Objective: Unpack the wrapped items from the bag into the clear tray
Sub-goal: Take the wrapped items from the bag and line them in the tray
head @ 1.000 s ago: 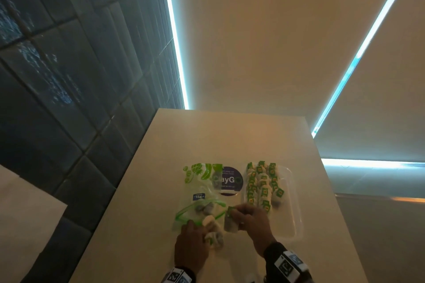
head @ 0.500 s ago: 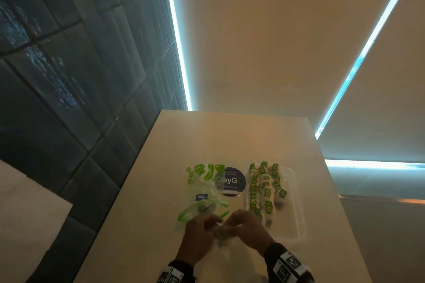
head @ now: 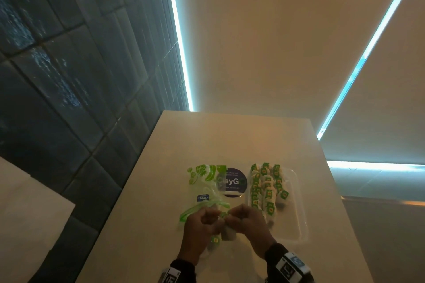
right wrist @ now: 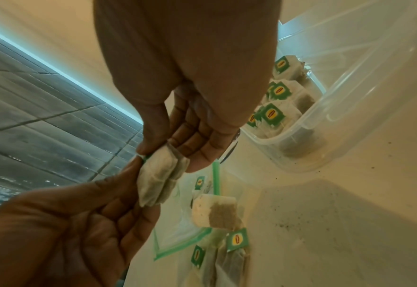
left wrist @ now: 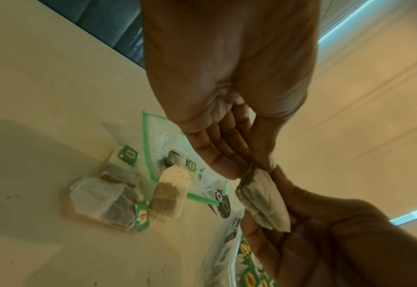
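Observation:
A tea bag (left wrist: 263, 202) hangs between both hands above the table's near edge. My left hand (left wrist: 249, 169) pinches its top corner with thumb and fingers. My right hand (right wrist: 170, 155) pinches the same tea bag (right wrist: 160, 180) at its top. In the head view the two hands meet, left hand (head: 202, 223) beside right hand (head: 246, 220). The clear zip bag (head: 207, 190) with a green seal lies flat just beyond them. To the right stands the clear tray (head: 296, 209), with several green-tagged tea bags (head: 264, 186) in rows at its far left.
Loose tea bags (left wrist: 119, 196) lie on the beige table (head: 230, 140) by the zip bag's mouth, one (right wrist: 214, 211) partly on the bag. A round dark sticker (head: 232, 181) shows through the bag. A dark tiled wall runs along the left.
My left hand has lifted off the loose tea bags on the table and joined my right hand at the tea bag it was holding. The bag and tray have not moved.

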`<state>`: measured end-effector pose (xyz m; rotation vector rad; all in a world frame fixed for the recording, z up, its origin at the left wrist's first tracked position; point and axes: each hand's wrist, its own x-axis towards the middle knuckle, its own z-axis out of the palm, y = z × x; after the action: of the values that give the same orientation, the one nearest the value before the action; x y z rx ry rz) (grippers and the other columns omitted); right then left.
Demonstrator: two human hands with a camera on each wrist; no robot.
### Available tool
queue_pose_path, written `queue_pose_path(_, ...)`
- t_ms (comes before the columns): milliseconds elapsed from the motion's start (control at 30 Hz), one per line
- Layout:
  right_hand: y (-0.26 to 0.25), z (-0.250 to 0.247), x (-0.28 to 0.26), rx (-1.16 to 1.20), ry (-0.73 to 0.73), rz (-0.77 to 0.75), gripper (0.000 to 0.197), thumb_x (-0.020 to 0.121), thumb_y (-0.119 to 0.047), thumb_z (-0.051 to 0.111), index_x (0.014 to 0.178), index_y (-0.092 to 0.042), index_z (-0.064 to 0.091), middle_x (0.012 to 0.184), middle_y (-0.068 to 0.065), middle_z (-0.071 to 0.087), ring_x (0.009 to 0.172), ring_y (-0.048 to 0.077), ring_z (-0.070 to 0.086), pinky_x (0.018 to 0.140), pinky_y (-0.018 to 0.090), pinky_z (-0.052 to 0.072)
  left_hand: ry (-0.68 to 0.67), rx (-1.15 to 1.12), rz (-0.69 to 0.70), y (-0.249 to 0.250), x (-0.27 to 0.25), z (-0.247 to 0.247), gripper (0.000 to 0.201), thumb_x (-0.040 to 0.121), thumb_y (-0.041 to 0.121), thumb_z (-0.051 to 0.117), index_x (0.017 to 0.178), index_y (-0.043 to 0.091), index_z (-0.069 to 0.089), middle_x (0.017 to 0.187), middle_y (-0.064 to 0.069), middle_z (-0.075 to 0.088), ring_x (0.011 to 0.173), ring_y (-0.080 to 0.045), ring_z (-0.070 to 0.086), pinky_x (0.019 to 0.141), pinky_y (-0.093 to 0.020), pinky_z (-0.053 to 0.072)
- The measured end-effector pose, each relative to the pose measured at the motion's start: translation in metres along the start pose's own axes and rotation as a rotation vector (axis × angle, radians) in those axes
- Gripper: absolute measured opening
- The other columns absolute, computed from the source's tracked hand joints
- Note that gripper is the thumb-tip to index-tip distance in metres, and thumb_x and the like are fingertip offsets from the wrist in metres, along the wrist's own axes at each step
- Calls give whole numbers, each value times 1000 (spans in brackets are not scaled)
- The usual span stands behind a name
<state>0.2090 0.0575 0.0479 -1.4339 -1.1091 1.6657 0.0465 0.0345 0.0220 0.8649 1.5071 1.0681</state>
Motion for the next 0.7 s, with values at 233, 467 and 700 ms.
queue_pose_path(233,-4,2,-2,19,-52,27,14,85,-8,69,95,2,71,96,23,72,91,34,70,82,46,57,27,26,33,7,-3,6,18,74,2,79,88,12,74,84,-5,76,83,-22,73,75,-38,61)
queue_pose_path(467,4,-15,11,-62,205,-23,8,80,-9,76,76,-3,75,81,19,72,72,21,64,75,41,55,304,587,109,-1,3,-17,8,81,17,68,82,22,74,82,5,74,78,-16,66,69,-21,49)
queue_pose_path(700,7,-20,7,-40,224,7,8,80,-6,75,72,-3,75,80,20,72,75,26,64,78,45,55,129,854,55,-20,10,-10,24,74,49,66,97,41,65,95,9,63,90,-16,62,67,-25,42)
